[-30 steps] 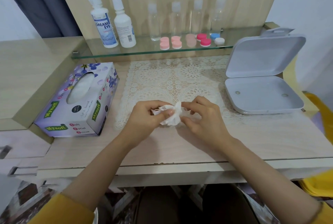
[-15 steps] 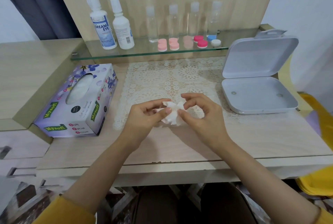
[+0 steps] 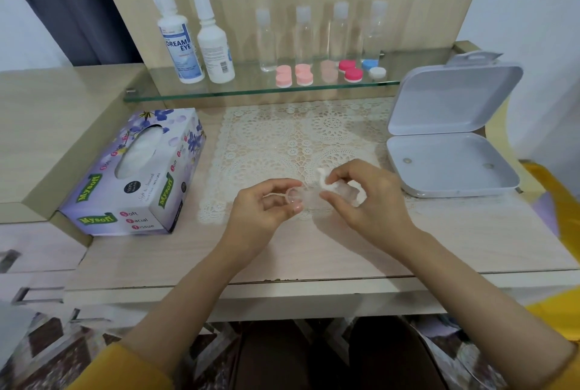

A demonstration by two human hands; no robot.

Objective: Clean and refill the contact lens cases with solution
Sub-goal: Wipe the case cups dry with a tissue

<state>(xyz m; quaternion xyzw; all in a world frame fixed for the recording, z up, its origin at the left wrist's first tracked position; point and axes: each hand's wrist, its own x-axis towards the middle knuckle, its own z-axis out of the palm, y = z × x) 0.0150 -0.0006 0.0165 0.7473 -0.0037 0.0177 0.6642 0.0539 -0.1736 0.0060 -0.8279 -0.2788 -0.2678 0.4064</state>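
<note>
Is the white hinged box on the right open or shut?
Open: the white box has its lid standing up behind the base, whose inside shows.

Surface point(image 3: 314, 251): pale wood look, smooth, matt.
Shelf point(image 3: 251, 92): see-through glass, shiny.
Mat point(image 3: 282, 138): white lace cloth, bumpy, full of holes.
Tissue box point(image 3: 103, 201): printed card, bit shiny.
Tissue point(image 3: 323, 177): soft white paper, crumpled.
Lens case point(image 3: 294, 195): clear plastic, smooth.
Flip box point(image 3: 448, 166): pale plastic, smooth, matt.
White bottles point(image 3: 216, 44): smooth plastic.
Clear bottles point(image 3: 266, 41): see-through plastic.
Sleeve point(image 3: 125, 370): yellow cloth.
</note>
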